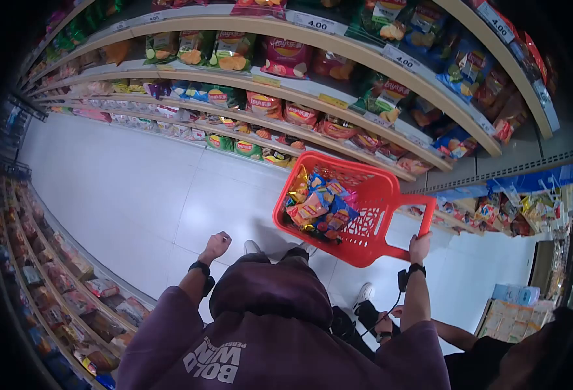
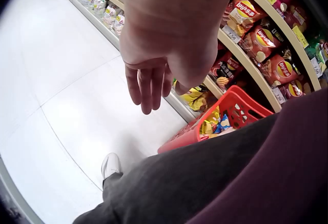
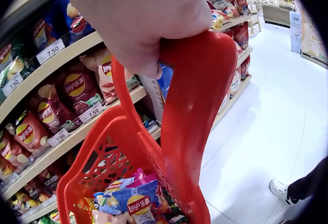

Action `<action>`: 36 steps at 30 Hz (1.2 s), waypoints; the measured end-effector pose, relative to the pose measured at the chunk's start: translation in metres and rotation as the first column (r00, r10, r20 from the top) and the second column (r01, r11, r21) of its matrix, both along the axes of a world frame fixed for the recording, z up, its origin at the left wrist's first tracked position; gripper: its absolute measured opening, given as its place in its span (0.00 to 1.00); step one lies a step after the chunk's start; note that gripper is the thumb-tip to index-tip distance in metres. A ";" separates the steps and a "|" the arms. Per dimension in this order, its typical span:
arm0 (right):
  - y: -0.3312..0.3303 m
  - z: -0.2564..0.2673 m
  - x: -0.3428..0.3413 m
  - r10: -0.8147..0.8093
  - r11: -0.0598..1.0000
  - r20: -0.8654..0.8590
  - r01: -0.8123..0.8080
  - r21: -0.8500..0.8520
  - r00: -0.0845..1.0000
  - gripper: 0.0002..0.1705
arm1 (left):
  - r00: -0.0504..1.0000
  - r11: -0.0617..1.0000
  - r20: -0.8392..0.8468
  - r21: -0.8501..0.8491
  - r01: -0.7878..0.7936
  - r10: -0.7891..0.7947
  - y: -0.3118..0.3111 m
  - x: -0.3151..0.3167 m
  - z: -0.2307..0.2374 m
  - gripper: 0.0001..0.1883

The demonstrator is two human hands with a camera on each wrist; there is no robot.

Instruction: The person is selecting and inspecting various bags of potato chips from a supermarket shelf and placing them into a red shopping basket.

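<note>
The right hand [image 1: 419, 247] grips the handle of a red shopping basket [image 1: 381, 188], its fingers curled round the top bar. In the right wrist view that hand [image 3: 148, 19] covers the end of the red handle [image 3: 197, 80]. Several chip bags [image 3: 137, 203], blue, pink and yellow, lie in the basket. The left hand [image 1: 217, 244] hangs beside the body, away from the basket, and holds nothing. Its fingers point down, loosely bent, in the left wrist view [image 2: 159, 60], where part of the basket [image 2: 189, 134] shows beyond.
Shelves [image 1: 234, 78] of chip bags curve along the far side, past the basket. Another shelf [image 1: 59, 273] runs down the left. A second person's arm [image 1: 452, 335] and white shoe [image 1: 364, 294] are close on the right. White floor [image 1: 137, 175] lies between the shelves.
</note>
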State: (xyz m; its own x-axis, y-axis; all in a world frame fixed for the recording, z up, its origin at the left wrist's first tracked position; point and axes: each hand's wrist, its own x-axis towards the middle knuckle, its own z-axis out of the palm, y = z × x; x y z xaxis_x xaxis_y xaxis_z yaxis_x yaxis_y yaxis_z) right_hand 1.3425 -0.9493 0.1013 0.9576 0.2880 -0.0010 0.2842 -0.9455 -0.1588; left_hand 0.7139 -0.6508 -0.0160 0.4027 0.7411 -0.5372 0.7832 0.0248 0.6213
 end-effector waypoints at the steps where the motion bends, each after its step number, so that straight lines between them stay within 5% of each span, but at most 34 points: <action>1: 0.005 0.001 -0.007 0.026 1.000 0.019 -0.026 -0.010 0.999 0.31 | 1.000 0.999 -0.019 -0.038 0.008 -0.009 -0.003 -0.014 0.001 0.14; 2: 0.011 0.002 -0.014 0.040 0.999 0.030 -0.039 -0.030 0.999 0.28 | 0.999 0.997 -0.036 -0.073 0.012 -0.014 -0.006 -0.026 0.004 0.13; 4: 0.011 -0.010 -0.026 0.118 0.988 0.151 -0.101 -0.116 0.982 0.44 | 0.997 0.994 -0.052 -0.104 0.047 -0.052 -0.010 -0.060 -0.006 0.13; 10: 0.023 0.024 -0.076 0.136 0.972 0.022 -0.129 -0.195 0.990 0.58 | 0.985 0.946 -0.172 -0.317 -0.059 0.003 -0.025 -0.133 -0.013 0.13; 14: 0.028 0.025 -0.068 0.073 0.973 -0.093 -0.091 -0.211 0.993 0.63 | 0.980 0.938 -0.183 -0.317 -0.138 0.083 -0.018 -0.151 -0.016 0.15; 21: 0.030 0.025 -0.070 0.041 0.979 -0.075 -0.055 -0.196 0.996 0.62 | 0.987 0.941 -0.091 -0.303 -0.152 0.130 -0.007 -0.117 0.002 0.14; 26: 0.044 0.011 -0.137 0.254 0.951 0.394 -0.154 -0.267 0.883 0.43 | 0.999 0.969 -0.035 -0.248 -0.008 -0.001 -0.001 -0.085 0.006 0.14; 29: 0.024 -0.052 -0.188 0.575 0.808 -0.225 -0.589 0.009 0.786 0.25 | 0.999 0.970 -0.016 -0.238 0.040 -0.045 0.002 -0.076 0.008 0.15; 31: 0.014 -0.064 -0.246 0.479 0.762 -0.744 -0.641 0.088 0.467 0.19 | 0.997 0.969 -0.008 -0.239 0.067 -0.071 0.006 -0.073 0.005 0.15; 32: -0.007 -0.070 -0.271 0.487 0.733 -0.792 -0.666 0.140 0.369 0.19 | 0.997 0.969 0.000 -0.237 0.074 -0.076 0.008 -0.073 0.004 0.15; 33: -0.023 -0.067 -0.297 0.346 0.763 -0.842 -0.647 -0.004 0.414 0.18 | 0.997 0.969 0.010 -0.232 0.080 -0.080 0.010 -0.073 0.003 0.15; 36: -0.065 -0.062 -0.341 0.233 0.831 -0.862 -0.553 -0.064 0.450 0.16 | 0.993 0.972 -0.004 -0.204 0.118 -0.121 0.008 -0.081 0.002 0.15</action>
State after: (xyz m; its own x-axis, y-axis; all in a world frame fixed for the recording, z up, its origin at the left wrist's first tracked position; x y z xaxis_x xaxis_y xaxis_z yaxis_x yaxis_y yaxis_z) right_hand 1.0012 -1.0142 0.0392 0.2710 0.4620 -0.8445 0.5396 -0.7994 -0.2641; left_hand 0.6333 -0.6433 -0.0141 0.4717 0.5627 -0.6789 0.7981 0.0549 0.6000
